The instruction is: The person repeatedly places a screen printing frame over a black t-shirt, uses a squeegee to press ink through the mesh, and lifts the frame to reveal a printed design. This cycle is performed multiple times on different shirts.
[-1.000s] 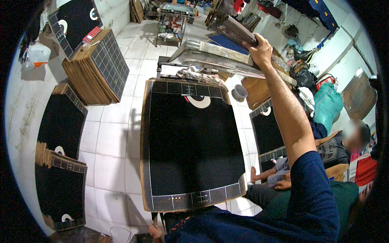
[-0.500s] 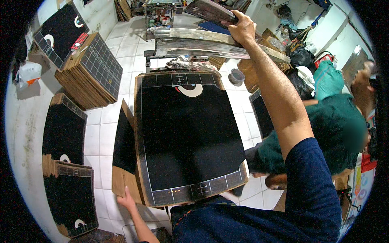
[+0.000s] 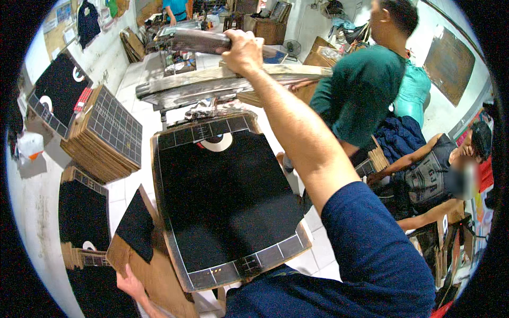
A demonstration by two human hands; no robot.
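My right hand (image 3: 244,52) is raised at the far side, fingers wrapped around the end of a dark, stained squeegee (image 3: 199,41). Just below it, a pale wooden screen frame (image 3: 212,79) stands raised, seen nearly edge-on. In front of me lies a board covered with black fabric (image 3: 228,201); a white-and-red ring print (image 3: 225,142) sits at its far end. At the lower left my left hand (image 3: 131,286) grips the edge of a brown board (image 3: 159,270), which is tilted beside the middle one. Black cloth (image 3: 136,225) covers its far part.
A stack of boards (image 3: 103,135) with a gridded top stands left. More boards with black fabric (image 3: 82,212) line the left wall. One person in a green shirt (image 3: 366,90) bends close at the right; another in a dark shirt (image 3: 429,175) sits farther right.
My view has turned to the right. In it, my right hand and the squeegee appear farther left. The brown board has tilted and swung outward with my left hand. The green-shirted person has moved nearer the frame.
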